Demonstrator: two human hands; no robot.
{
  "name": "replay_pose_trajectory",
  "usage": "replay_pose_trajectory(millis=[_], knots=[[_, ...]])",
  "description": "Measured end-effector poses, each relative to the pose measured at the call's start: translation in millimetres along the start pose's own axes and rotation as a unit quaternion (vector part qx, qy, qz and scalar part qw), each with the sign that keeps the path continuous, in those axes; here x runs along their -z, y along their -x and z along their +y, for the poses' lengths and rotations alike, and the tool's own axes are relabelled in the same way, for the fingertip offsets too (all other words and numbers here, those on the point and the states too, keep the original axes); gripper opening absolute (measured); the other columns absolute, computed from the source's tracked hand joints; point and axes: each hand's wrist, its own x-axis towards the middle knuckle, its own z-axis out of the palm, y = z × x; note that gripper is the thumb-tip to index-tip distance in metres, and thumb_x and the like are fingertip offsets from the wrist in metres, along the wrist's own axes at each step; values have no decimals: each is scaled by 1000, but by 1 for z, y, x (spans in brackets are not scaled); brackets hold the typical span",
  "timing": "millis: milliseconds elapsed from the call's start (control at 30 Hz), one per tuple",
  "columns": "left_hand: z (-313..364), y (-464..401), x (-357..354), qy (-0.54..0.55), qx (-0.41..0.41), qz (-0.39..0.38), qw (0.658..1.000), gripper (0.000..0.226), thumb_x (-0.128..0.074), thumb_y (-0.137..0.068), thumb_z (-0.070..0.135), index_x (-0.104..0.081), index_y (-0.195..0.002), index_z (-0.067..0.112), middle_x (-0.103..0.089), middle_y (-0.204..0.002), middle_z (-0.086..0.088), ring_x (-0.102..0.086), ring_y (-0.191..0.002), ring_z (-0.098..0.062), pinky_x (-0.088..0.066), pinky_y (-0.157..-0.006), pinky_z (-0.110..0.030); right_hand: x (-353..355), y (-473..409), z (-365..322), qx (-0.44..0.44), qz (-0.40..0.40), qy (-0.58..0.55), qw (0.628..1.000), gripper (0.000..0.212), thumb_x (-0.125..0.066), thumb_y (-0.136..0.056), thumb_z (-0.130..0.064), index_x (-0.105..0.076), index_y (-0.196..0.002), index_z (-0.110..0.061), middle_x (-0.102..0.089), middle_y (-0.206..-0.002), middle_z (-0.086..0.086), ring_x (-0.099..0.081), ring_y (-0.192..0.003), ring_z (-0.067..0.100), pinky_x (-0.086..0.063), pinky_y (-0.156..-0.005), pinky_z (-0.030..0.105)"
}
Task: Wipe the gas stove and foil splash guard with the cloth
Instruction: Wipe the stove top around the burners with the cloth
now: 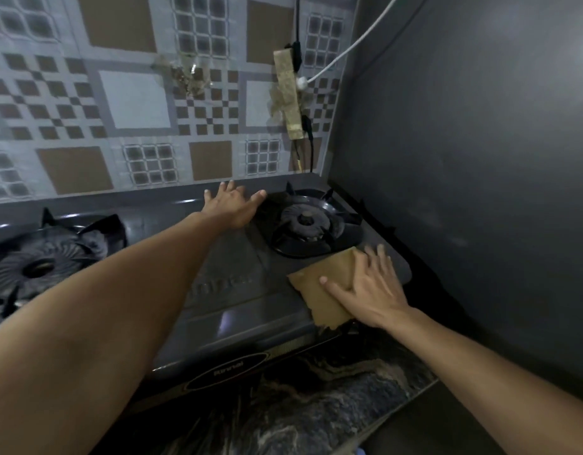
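Two hands are on the stove (237, 290). The right hand (370, 287) lies flat with its fingers spread, pressing on the tan cloth (323, 290). The cloth sits under that hand and sticks out to its left, on the front right corner of the stove, just in front of the right burner (308, 221). The left hand (234, 205) is flat and spread too, resting at the back of the stove beside that burner. The grey guard (464, 159) stands to the right.

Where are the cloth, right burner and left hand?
cloth (326, 290): head view, bare brown middle left of the fingers.
right burner (306, 220): head view, centre cap.
left hand (232, 205): head view, back of the hand.
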Motion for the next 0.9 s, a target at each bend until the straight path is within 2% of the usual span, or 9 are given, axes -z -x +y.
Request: replay_pose_trajectory(millis=[67,133,233,300,400,500,600,700,900], knots=[[-25,11,7,-14,27,11,999,75,-20,-97,61,-36,-146,7,-16,-160,-14,-5,-150,-27,-1,-118,-56,-3,2,-17,-22,-3,59,998,106,-10,-77,-76,-17,-151,0,-9,-160,20,1,-148,33,-2,-121,47],[-52,22,12,-30,59,17,998,74,-20,-97,61,-36,-146,8,-15,-160,-15,-5,-150,-28,-1,-118,-57,-5,5,-40,-18,13,129,991,90,-13,-85,-59,-23,-148,4,-10,-159,24,0,-147,39,2,-119,51],[-84,36,21,-58,80,30,995,74,-20,-97,60,-37,-145,7,-18,-159,-15,-8,-149,-29,-2,-118,-58,-2,6,-60,-65,-8,106,992,77,-20,-91,-45,-24,-146,9,-19,-155,29,-14,-144,42,-5,-119,51],[-103,44,28,-69,95,36,992,74,-20,-97,60,-35,-146,7,-19,-159,-15,-7,-149,-29,-2,-118,-58,-5,14,-74,-49,-14,69,996,81,-13,-90,-48,-17,-148,8,-17,-156,28,-13,-145,39,-6,-120,48],[-124,54,38,-70,120,41,989,74,-20,-97,61,-32,-148,8,-17,-160,-15,-6,-149,-29,0,-118,-57,-18,32,-114,86,5,42,995,98,5,-78,-60,-14,-151,3,-12,-158,25,-6,-148,35,-2,-121,46],[-136,66,41,-81,135,47,986,76,-19,-97,61,-31,-148,7,-15,-160,-15,-5,-150,-28,-1,-118,-56,-17,25,-144,159,-20,39,986,105,3,-77,-70,-9,-151,2,-6,-159,25,-2,-148,35,0,-121,45],[-147,76,42,-89,156,47,983,77,-19,-97,61,-27,-149,6,-11,-161,-14,-2,-150,-28,-1,-119,-54,-13,10,-156,204,-61,33,977,98,-13,-87,-71,0,-152,1,6,-160,23,6,-148,33,6,-120,42],[-150,83,41,-81,164,51,982,77,-19,-97,60,-24,-150,4,-7,-162,-15,0,-150,-28,-1,-120,-51,-14,-10,-168,209,-81,28,974,95,-22,-91,-69,3,-152,1,10,-160,22,10,-148,33,7,-120,43],[-151,85,39,-56,161,63,983,78,-17,-98,59,-18,-152,3,-4,-162,-14,2,-150,-27,1,-121,-49,-20,-71,-201,166,-107,16,980,105,-15,-84,-79,7,-152,-2,13,-159,21,12,-147,35,6,-120,45]])
